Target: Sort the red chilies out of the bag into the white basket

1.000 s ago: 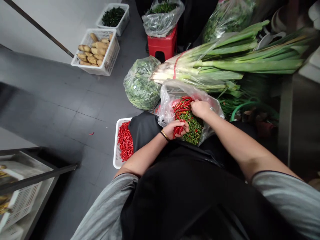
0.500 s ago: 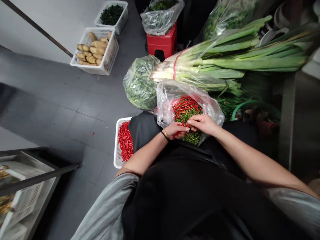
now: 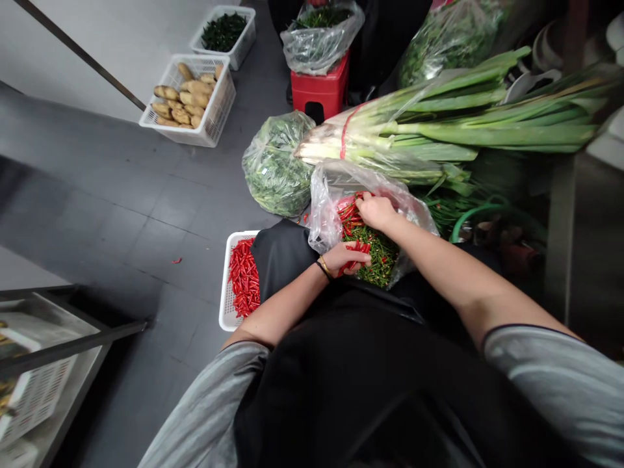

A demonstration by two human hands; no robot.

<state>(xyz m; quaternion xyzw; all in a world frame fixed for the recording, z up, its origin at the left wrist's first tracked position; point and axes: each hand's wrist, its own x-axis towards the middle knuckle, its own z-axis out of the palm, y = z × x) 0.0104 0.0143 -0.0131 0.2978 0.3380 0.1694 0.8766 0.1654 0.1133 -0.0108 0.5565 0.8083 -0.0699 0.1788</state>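
A clear plastic bag point(image 3: 325, 208) full of red chillies and green stems point(image 3: 377, 250) rests on my lap. My left hand point(image 3: 344, 257) is at the bag's near edge, fingers curled round a small bunch of red chillies point(image 3: 357, 247). Deeper in the bag, my right hand point(image 3: 374, 210) reaches among the red chillies, fingers bent down onto them; what they hold is hidden. A white basket of red chillies point(image 3: 242, 279) sits on the floor to the left of my knee.
A tied bundle of large green onions point(image 3: 439, 127) lies beyond the bag. Bags of greens point(image 3: 275, 162) and a red stool point(image 3: 319, 94) stand behind. White baskets of ginger point(image 3: 188, 101) and dark greens point(image 3: 223, 32) sit far left. A metal rack point(image 3: 58, 344) is near left.
My right hand has left my left hand and reached back up into the bag among the red chillies. My left hand stays put with its bunch.
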